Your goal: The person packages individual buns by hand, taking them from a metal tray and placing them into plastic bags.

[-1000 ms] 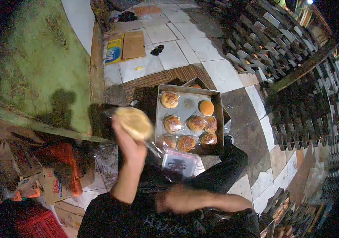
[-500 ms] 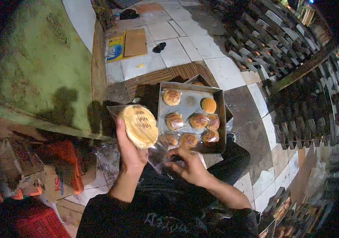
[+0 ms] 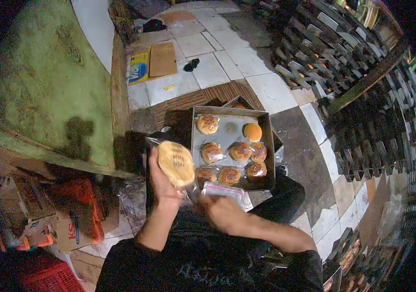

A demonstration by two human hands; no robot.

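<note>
My left hand (image 3: 161, 182) is closed around a pale round bun (image 3: 176, 163) with dark print on top, inside a clear plastic bag (image 3: 153, 140). At the bag's lower end is my right hand (image 3: 222, 214), its fingers smeared by motion, so whether they grip the plastic cannot be made out. Just beyond the hands lies a metal baking tray (image 3: 230, 112). Several browned buns (image 3: 212, 153) in clear wrapping rest in it, along with a smooth orange-brown bun (image 3: 252, 132). Between the right hand and the tray sits a pack of clear bags with a pink edge (image 3: 223, 191).
Tall stacks of dark trays (image 3: 363, 131) line the right side. At left stand a green board (image 3: 47, 87), cardboard boxes (image 3: 71, 226) and a red crate (image 3: 54, 277). Flattened cardboard (image 3: 163, 59) and a black item (image 3: 191, 64) lie on the tiled floor (image 3: 273, 92).
My left hand has shifted slightly right and down, with the bun turned a little. My right hand has moved slightly left and down, and the pink-edged pack shows more now.
</note>
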